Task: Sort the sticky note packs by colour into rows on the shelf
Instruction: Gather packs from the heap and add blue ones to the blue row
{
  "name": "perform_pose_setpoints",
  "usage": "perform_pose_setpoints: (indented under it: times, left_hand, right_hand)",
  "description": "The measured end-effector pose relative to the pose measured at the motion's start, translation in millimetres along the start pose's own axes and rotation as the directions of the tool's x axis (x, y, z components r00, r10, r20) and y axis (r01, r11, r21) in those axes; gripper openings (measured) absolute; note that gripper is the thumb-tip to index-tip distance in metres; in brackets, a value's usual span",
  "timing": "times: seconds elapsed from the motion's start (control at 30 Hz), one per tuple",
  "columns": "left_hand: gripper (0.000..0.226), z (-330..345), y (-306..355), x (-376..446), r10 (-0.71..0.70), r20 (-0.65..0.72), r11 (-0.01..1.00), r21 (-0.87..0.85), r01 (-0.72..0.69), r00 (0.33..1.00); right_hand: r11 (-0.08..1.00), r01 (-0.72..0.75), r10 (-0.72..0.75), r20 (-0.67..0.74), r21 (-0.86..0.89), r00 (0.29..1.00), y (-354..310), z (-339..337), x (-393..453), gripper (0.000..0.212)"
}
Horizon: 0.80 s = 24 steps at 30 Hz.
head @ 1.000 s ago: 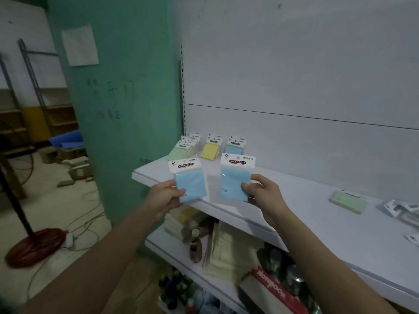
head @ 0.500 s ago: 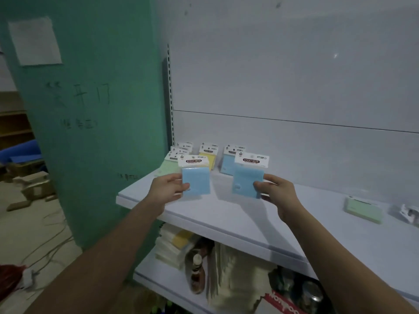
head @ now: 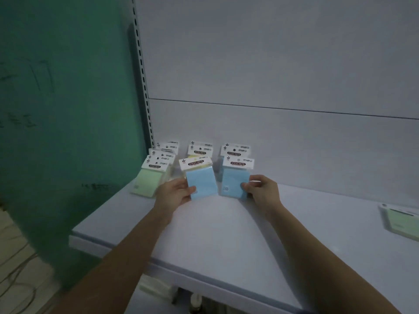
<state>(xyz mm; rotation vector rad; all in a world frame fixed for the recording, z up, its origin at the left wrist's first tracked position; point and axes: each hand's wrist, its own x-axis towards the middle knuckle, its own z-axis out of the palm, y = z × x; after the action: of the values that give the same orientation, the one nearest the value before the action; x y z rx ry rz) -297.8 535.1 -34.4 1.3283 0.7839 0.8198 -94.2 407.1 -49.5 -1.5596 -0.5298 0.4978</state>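
- Left hand [head: 175, 194] fingers grasp a light blue sticky note pack [head: 199, 177] over the white shelf [head: 217, 241], towards its back-left corner.
- Right hand [head: 263, 191] fingers grasp another blue plastic-wrapped pack [head: 233, 177] just beside it.

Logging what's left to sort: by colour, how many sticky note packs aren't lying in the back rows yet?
Blue: 2, the left blue pack in the left hand and the right blue pack in the right hand
Green: 1, the green pack lying far right on the shelf
Total: 3
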Motion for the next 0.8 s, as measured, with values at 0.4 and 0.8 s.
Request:
perform_pose_setpoints:
  times: [0.4, 0.8]
  left_hand:
    - [0.027, -1, -9, 59, 0.021, 0.123, 0.997, -0.08, -0.011, 0.992]
    - [0.03, 14, -12, 55, 0.035, 0.156, 0.999, 0.031, -0.04, 0.987]
  right_hand:
    - [0.95, 0.149, -0.206, -0.192, -0.273, 0.96, 8, 40, 27, 0.028]
    - [0.95, 0.152, -0.212, -0.208, -0.274, 0.955, 4, 36, 25, 0.015]
